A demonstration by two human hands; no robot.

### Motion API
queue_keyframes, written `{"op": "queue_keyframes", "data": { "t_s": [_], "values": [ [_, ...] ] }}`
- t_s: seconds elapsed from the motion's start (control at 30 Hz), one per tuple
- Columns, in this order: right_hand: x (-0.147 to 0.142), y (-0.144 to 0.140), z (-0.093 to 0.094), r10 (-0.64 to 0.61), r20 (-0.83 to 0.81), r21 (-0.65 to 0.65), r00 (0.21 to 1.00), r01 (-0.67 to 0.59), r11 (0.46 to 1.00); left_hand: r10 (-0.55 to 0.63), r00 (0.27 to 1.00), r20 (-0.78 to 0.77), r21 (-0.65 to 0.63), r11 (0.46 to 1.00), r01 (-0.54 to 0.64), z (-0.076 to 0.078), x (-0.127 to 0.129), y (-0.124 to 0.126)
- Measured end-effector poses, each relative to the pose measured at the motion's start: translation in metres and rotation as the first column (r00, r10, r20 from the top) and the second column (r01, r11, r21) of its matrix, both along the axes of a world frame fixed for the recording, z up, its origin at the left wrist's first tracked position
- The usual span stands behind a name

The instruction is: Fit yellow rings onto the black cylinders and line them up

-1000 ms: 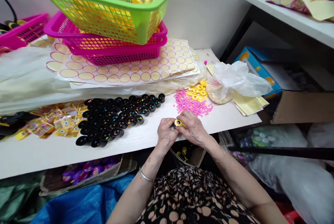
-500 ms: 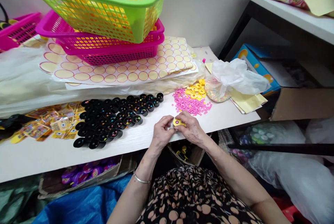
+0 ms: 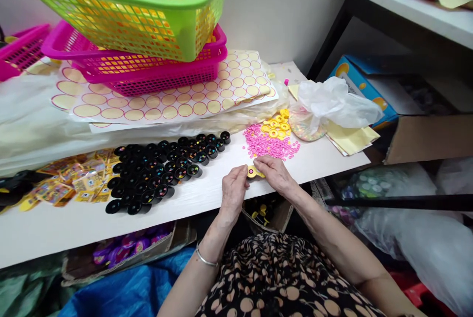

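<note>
White tabletop (image 3: 207,193) at your front edge: your left hand (image 3: 233,190) and right hand (image 3: 275,174) both pinch the small yellow ring (image 3: 253,172) between fingertips, so keep it level, pink beads (image 3: 269,146) waiting at one o'clock.

Glossy plastic baskets (image 3: 148,16), matt white table (image 3: 207,193), crinkled plastic bag (image 3: 336,102).

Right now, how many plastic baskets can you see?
3. A green basket sits on top of a pink basket at the back of the table; another pink basket is cut off at the left edge. More may be hidden out of view.
</note>
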State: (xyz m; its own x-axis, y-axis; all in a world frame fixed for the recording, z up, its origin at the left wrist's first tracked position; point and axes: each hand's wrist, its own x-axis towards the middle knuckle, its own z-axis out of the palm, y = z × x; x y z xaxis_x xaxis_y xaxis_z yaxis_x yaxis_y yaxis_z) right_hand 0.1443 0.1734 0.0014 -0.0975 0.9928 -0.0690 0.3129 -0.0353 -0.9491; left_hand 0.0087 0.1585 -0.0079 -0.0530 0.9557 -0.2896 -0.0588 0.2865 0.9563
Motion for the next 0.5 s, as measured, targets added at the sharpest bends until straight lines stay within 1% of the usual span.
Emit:
{"op": "queue_keyframes", "data": {
  "t_s": [0.07, 0.17, 0.3, 0.37, 0.5],
  "values": [
    [-0.004, 0.004, -0.003, 0.006, -0.042, -0.065, 0.999, -0.009, 0.998, 0.019, 1.000, -0.022, -0.010, 1.000, -0.019, 0.000, 0.004, 0.000],
    [-0.010, 0.007, -0.008, 0.006, -0.054, -0.082, 0.999, -0.010, 0.997, 0.028, 0.998, -0.061, 0.000, 1.000, -0.028, -0.002, 0.006, 0.001],
    [-0.013, 0.005, -0.011, -0.027, -0.058, -0.124, 0.998, 0.020, 0.992, 0.020, 0.995, -0.098, 0.050, 0.999, -0.015, -0.007, 0.008, 0.000],
    [-0.015, 0.002, -0.012, -0.044, -0.075, -0.153, 0.996, 0.032, 0.988, 0.038, 0.994, -0.107, 0.061, 0.998, -0.032, -0.011, 0.009, 0.000],
    [-0.018, -0.001, -0.015, -0.096, -0.145, -0.254, 0.985, 0.057, 0.965, 0.072, 0.991, -0.113, 0.054, 0.996, -0.066, -0.017, 0.013, -0.001]
  ]
}}
